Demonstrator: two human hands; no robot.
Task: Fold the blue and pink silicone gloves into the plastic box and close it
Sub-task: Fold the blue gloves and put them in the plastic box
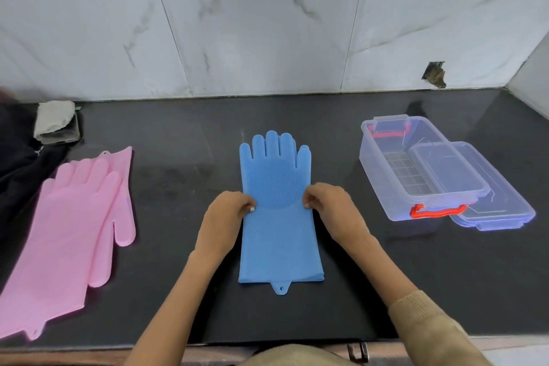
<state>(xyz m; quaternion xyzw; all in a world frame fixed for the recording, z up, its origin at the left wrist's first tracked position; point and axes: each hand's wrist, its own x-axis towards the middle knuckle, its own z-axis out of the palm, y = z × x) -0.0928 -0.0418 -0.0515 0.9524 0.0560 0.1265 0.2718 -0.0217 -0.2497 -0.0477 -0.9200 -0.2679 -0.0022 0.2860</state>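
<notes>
The blue silicone gloves [277, 235] lie stacked flat in the middle of the black counter, fingers pointing toward the wall. My left hand [227, 214] pinches their left edge at mid-length. My right hand [328, 205] pinches the right edge at the same height. The pink gloves [71, 229] lie flat at the left, one partly over the other, untouched. The clear plastic box [383, 169] with red handles stands open at the right. Its clear lid [505, 205] lies beside it, tucked partly under the box's right side.
A grey cloth on a small dark object [55, 122] sits at the back left. Dark fabric [17, 163] lies at the far left edge. A marble-tiled wall [267, 33] rises behind the counter [190, 157], whose front edge runs just before my body.
</notes>
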